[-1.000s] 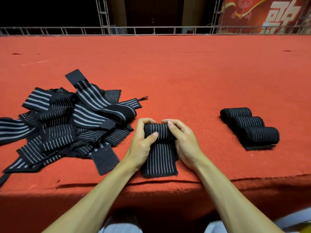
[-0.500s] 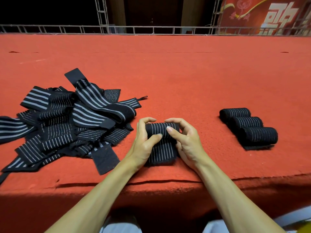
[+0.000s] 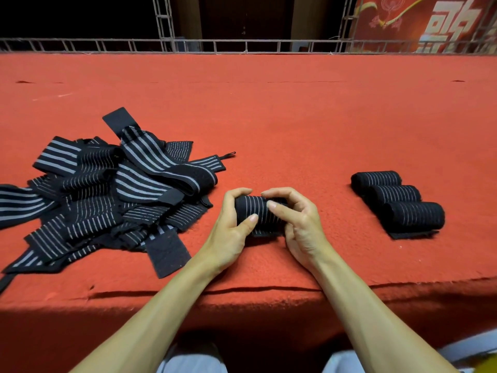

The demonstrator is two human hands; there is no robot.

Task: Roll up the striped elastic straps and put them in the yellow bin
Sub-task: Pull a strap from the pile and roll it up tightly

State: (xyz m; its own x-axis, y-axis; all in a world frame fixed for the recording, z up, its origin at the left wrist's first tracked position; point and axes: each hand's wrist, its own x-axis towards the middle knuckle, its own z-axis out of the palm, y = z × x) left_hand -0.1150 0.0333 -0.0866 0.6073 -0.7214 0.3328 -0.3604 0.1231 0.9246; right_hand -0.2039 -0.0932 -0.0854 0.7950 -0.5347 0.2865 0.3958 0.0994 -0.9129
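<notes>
Three rolls (image 3: 398,203) right | left hand (image 3: 231,232), right hand (image 3: 301,230) grip strap (image 3: 252,211) | near edge (image 3: 269,288)

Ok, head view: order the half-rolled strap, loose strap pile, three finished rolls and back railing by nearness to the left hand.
1. Half-rolled strap, in the left hand's grip.
2. Loose strap pile, just left.
3. Finished rolls, off to the right.
4. Railing, far back.

surface: red carpet (image 3: 295,117) covered the platform, its front edge dropping into shadow at 6 o'clock | far edge: grey metal rail (image 3: 242,46) ran across at 12 o'clock, truss post (image 3: 163,20) rising at 11 | behind: darkness (no detail readable) | 1 o'clock: red banner (image 3: 403,20) with pale characters
</notes>
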